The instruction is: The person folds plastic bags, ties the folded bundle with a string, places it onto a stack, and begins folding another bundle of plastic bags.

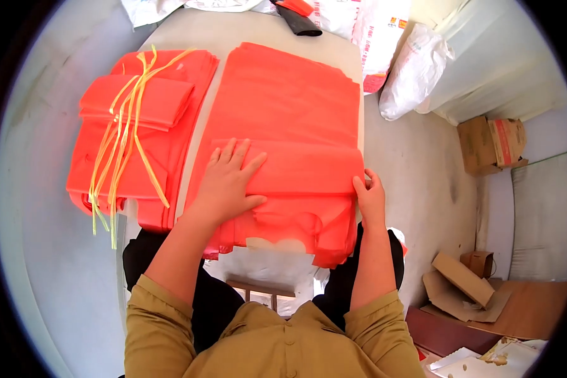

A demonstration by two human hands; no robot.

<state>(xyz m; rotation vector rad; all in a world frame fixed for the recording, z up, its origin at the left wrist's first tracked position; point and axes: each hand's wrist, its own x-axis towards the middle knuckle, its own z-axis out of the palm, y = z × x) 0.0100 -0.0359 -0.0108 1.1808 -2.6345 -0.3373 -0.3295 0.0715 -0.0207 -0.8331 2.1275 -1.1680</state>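
Observation:
A stack of red plastic bags (290,107) lies on the table in front of me, with a folded-over band (309,169) across its near part. My left hand (228,186) rests flat on the left of this band, its fingers spread. At the band's right edge, my right hand (370,195) pinches the red plastic bag between thumb and fingers; how many layers it holds is hidden. The near end of the stack shows cut-out handle shapes and hangs over the table edge. Left of it lies a folded pile of red bags (132,151) with loose yellow strings (127,120) across it.
The pale table (189,28) has a rounded far edge. White printed sacks (381,38) and a stuffed white bag (416,72) stand beyond it. Cardboard boxes (492,145) sit by the right wall. An opened carton (463,283) lies on a brown surface at lower right.

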